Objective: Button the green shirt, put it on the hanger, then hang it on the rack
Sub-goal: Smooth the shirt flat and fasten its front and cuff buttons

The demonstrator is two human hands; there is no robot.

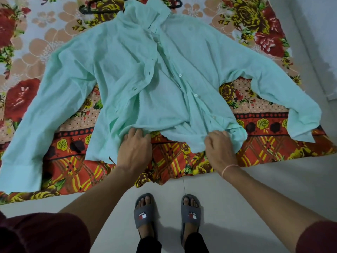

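Note:
A pale green shirt (pixel 127 73) lies spread front-up on a flowered bedsheet (pixel 173 161), sleeves out to both sides, its front unbuttoned with white buttons along the right placket. My left hand (pixel 135 148) grips the bottom hem of the left front panel. At the bottom edge of the right panel, my right hand (pixel 218 148) pinches the hem. A black hanger (pixel 94 9) lies at the far edge, partly hidden under the collar.
The sheet hangs over the bed's near edge. Pale tiled floor (pixel 255 189) lies below it, where my feet in grey slippers (pixel 144 212) stand. A white wall (pixel 319 42) runs along the right side. No rack is in view.

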